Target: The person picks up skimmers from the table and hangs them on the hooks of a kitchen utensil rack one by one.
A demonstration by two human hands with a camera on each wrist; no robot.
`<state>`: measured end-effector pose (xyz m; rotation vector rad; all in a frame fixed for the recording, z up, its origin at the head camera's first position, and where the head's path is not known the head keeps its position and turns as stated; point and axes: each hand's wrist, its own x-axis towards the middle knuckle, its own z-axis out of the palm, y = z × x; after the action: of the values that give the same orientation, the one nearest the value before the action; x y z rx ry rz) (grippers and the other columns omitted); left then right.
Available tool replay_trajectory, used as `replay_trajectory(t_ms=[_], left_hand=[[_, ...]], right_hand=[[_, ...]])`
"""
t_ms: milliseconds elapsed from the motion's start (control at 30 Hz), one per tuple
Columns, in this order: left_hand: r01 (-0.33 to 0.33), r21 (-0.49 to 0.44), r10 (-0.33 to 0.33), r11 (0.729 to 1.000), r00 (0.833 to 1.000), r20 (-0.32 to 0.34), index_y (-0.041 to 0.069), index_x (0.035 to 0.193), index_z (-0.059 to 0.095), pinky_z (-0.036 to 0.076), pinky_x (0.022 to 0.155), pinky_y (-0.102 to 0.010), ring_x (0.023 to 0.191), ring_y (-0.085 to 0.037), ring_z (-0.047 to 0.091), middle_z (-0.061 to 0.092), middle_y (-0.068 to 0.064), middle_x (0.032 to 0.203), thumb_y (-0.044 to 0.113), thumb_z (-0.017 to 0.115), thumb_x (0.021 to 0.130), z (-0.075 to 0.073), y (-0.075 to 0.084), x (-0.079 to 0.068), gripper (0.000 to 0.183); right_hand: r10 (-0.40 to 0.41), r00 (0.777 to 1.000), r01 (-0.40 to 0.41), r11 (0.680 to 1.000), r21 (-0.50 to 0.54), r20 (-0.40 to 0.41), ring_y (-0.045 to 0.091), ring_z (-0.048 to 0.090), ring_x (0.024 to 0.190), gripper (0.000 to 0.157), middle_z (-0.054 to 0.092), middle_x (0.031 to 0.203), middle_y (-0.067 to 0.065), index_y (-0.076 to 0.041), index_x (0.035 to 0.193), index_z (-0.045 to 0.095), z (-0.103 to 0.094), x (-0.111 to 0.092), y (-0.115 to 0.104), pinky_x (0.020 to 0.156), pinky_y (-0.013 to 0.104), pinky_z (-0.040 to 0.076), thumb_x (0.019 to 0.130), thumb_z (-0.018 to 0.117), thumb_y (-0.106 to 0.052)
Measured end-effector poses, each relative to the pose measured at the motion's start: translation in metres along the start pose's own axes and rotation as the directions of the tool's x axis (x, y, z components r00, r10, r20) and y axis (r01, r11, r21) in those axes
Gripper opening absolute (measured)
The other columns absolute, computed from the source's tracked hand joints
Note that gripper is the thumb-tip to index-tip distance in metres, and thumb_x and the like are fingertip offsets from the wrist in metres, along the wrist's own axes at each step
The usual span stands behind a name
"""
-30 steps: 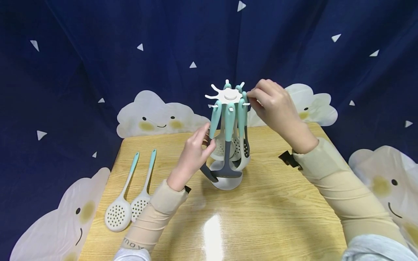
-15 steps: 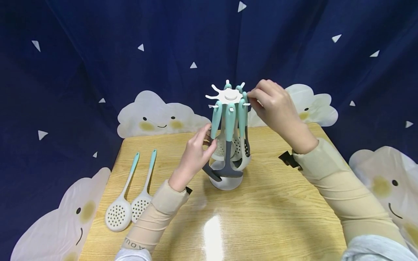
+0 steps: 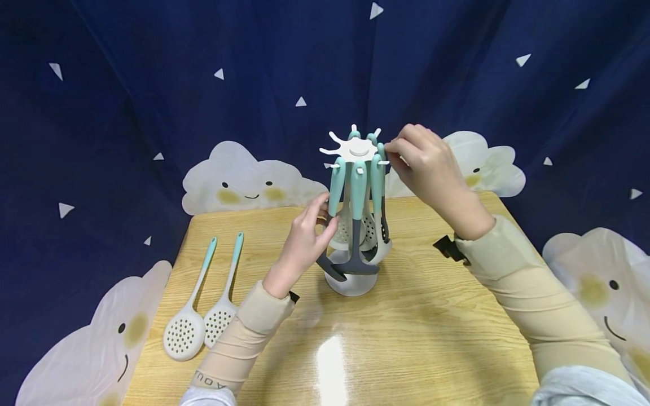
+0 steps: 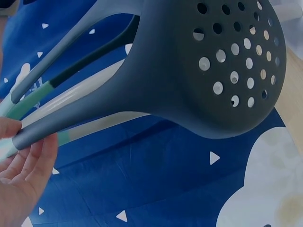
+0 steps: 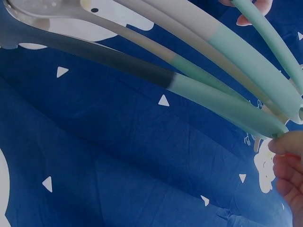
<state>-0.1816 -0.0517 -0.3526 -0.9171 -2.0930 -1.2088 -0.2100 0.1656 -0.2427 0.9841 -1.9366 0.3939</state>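
A white rotating utensil rack [image 3: 358,149] stands on the table, hung round with several mint-handled kitchen utensils. At its left side my left hand [image 3: 302,237] holds a dark grey skimmer [image 4: 161,71] with a perforated head. In the left wrist view, thumb and fingers close on its neck, just below the mint handle. My right hand [image 3: 426,166] is raised at the rack's right rim. There it pinches the top end of a mint handle [image 5: 222,104] whose shaft turns dark grey lower down. A dark turner [image 3: 356,242] hangs at the front.
Two pale skimmers, a round-headed one [image 3: 184,332] and a second [image 3: 218,318] partly behind my left forearm, lie on the left of the wooden table [image 3: 406,338]. Behind the table hangs a dark blue curtain [image 3: 284,56] with cloud faces.
The lower ends of the front utensils have swung slightly to the right, along with a small shift of my left hand. My right hand keeps its place at the rim.
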Motion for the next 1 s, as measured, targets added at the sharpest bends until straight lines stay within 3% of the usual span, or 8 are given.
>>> replay_trajectory(t_ms=[267, 400, 500, 633, 767, 867, 1000], left_hand=[[-0.023, -0.035, 0.025, 0.999, 0.999, 0.040, -0.007, 0.122, 0.043, 0.050, 0.076, -0.032, 0.084, -0.024, 0.059, 0.059, -0.016, 0.092, 0.007, 0.069, 0.079, -0.010, -0.014, 0.001, 0.052], [-0.006, -0.040, 0.008, 0.999, 0.999, 0.046, -0.005, 0.124, 0.043, 0.046, 0.083, -0.041, 0.095, -0.028, 0.055, 0.057, -0.018, 0.102, 0.026, 0.059, 0.088, -0.021, -0.031, 0.000, 0.050], [0.044, 0.041, -0.045, 0.998, 0.999, 0.025, -0.004, 0.123, 0.045, 0.043, 0.086, -0.043, 0.100, -0.028, 0.052, 0.055, -0.018, 0.105, 0.031, 0.049, 0.092, -0.029, -0.046, -0.002, 0.047], [0.154, 0.187, -0.159, 0.970, 0.987, 0.012, -0.004, 0.124, 0.045, 0.038, 0.092, -0.041, 0.106, -0.030, 0.047, 0.053, -0.017, 0.111, 0.021, 0.054, 0.091, -0.037, -0.068, -0.006, 0.042], [0.298, 0.311, -0.326, 0.903, 0.944, 0.042, -0.002, 0.128, 0.042, 0.033, 0.098, -0.042, 0.115, -0.030, 0.041, 0.047, -0.017, 0.121, 0.018, 0.060, 0.087, -0.044, -0.092, -0.015, 0.049], [0.405, 0.377, -0.463, 0.833, 0.884, 0.072, -0.001, 0.131, 0.038, 0.027, 0.103, -0.046, 0.124, -0.032, 0.033, 0.042, -0.018, 0.129, 0.019, 0.061, 0.086, -0.048, -0.108, -0.023, 0.055], [0.496, 0.454, -0.591, 0.740, 0.802, 0.086, -0.001, 0.133, 0.034, 0.022, 0.104, -0.051, 0.126, -0.037, 0.029, 0.037, -0.021, 0.133, 0.019, 0.061, 0.086, -0.054, -0.127, -0.037, 0.058]], right_hand=[[0.005, 1.000, -0.005, 1.000, 0.002, 0.000, 0.028, 0.046, 0.063, 0.007, 0.053, 0.073, 0.015, 0.007, 0.078, 0.063, 0.000, -0.001, -0.001, 0.057, 0.035, 0.039, 0.076, 0.060, 0.014], [-0.005, 1.000, 0.005, 1.000, -0.007, 0.009, 0.027, 0.047, 0.063, 0.006, 0.053, 0.073, 0.015, 0.008, 0.078, 0.062, -0.001, -0.001, 0.000, 0.057, 0.034, 0.039, 0.076, 0.061, 0.013], [-0.015, 1.000, 0.015, 1.000, -0.015, 0.023, 0.027, 0.047, 0.063, 0.005, 0.054, 0.074, 0.016, 0.008, 0.079, 0.062, -0.001, 0.000, 0.001, 0.057, 0.033, 0.040, 0.077, 0.060, 0.012], [-0.018, 0.999, 0.019, 0.999, -0.027, 0.034, 0.027, 0.048, 0.065, 0.005, 0.054, 0.075, 0.016, 0.008, 0.080, 0.063, -0.002, -0.001, 0.002, 0.058, 0.034, 0.041, 0.078, 0.060, 0.011], [-0.019, 0.999, 0.020, 1.000, -0.019, 0.028, 0.027, 0.048, 0.064, 0.005, 0.054, 0.074, 0.016, 0.008, 0.079, 0.063, -0.001, -0.001, 0.002, 0.058, 0.033, 0.040, 0.078, 0.060, 0.012], [-0.020, 1.000, 0.020, 1.000, -0.008, 0.021, 0.028, 0.047, 0.063, 0.005, 0.054, 0.074, 0.016, 0.008, 0.079, 0.063, -0.001, -0.001, 0.002, 0.057, 0.033, 0.040, 0.077, 0.060, 0.012], [-0.023, 0.999, 0.024, 0.999, -0.025, 0.030, 0.027, 0.047, 0.064, 0.005, 0.054, 0.074, 0.016, 0.008, 0.079, 0.063, -0.001, -0.001, 0.002, 0.057, 0.033, 0.040, 0.078, 0.060, 0.011]])
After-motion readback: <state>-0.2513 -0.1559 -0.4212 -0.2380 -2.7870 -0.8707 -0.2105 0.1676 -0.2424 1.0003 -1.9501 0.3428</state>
